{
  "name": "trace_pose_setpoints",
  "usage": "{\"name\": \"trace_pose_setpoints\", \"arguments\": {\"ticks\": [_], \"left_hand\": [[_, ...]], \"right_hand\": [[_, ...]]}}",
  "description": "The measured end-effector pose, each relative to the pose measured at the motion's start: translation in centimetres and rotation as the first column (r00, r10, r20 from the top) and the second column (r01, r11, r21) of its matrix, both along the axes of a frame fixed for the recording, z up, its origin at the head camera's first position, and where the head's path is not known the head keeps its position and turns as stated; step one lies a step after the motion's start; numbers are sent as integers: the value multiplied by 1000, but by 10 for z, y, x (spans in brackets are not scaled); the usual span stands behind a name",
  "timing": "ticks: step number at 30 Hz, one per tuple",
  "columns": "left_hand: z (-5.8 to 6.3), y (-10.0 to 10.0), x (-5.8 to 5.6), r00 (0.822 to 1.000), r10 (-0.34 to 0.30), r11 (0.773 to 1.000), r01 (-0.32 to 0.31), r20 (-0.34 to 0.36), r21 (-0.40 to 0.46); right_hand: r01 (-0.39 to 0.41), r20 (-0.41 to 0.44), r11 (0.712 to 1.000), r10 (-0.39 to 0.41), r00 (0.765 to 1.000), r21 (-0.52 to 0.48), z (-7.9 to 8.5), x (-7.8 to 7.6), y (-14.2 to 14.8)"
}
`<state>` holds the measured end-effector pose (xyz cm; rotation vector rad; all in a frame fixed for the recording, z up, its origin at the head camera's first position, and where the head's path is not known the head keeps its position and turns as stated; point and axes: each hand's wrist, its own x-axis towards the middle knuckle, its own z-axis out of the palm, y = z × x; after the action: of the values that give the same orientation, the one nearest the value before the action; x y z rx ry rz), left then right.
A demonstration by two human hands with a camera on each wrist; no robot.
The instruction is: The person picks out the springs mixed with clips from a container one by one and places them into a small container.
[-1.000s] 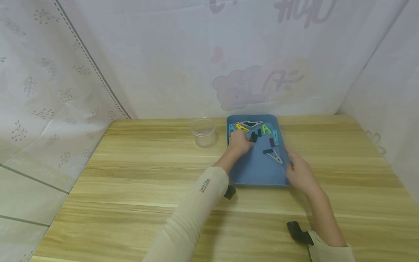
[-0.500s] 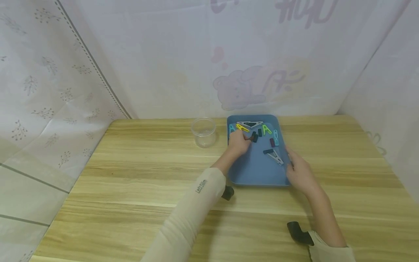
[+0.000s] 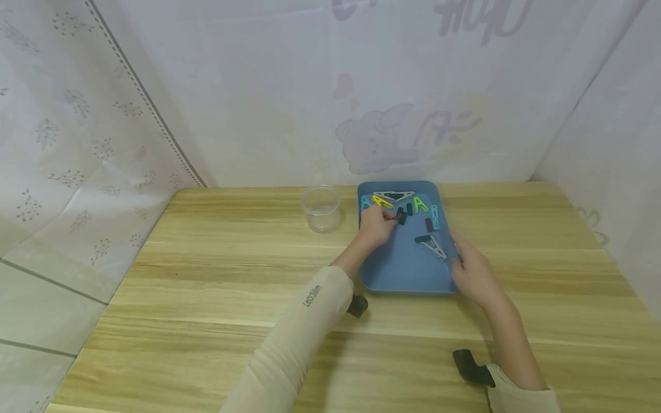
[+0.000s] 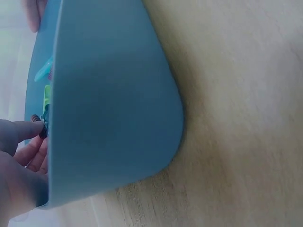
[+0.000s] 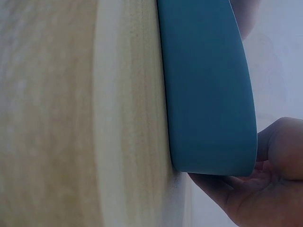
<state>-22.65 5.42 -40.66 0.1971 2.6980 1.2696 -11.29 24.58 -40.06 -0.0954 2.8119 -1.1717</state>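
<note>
A blue tray (image 3: pixel 408 275) lies on the table with several clothespins and small dark blocks inside. My left hand (image 3: pixel 376 225) reaches over its left side and pinches a small dark brown piece (image 4: pixel 36 119) between thumb and fingers; its exact kind is too small to tell. Dark green blocks (image 3: pixel 403 218) lie right at those fingertips. A yellow clothespin (image 3: pixel 382 201) is just beyond the hand, and a lime green clothespin (image 3: pixel 420 204) farther right. My right hand (image 3: pixel 472 269) grips the tray's right wall, thumb at the rim and fingers beneath in the right wrist view.
A clear round plastic tub (image 3: pixel 322 213) stands left of the tray. Inside the tray are also a grey clothespin (image 3: pixel 435 248), a light blue clothespin (image 3: pixel 435 217) and a dark red block (image 3: pixel 429 225). Patterned cloth (image 3: pixel 258 115) rises behind the wooden table (image 3: pixel 217 275).
My left fingertips have shifted slightly and a brown piece now shows between them. The left forearm has drifted a little left. The right hand and the tray keep their place.
</note>
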Motion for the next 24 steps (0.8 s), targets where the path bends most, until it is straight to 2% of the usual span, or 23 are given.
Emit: {"name": "trace_pose_setpoints", "arguments": {"ticks": [8,19,24], "left_hand": [[1,-3,1,999,-33,999,34,-24,13],[4,-3,3,998,-37,998,39,-56,42],[7,-4,5,994,-56,996,62,-90,60]], "right_hand": [[5,6,1000,-5,1000,2,2,0,-2],[-6,-16,1000,6,1000,0,1,1,0],[-4,-12,1000,4,1000,5,1,0,0]]}}
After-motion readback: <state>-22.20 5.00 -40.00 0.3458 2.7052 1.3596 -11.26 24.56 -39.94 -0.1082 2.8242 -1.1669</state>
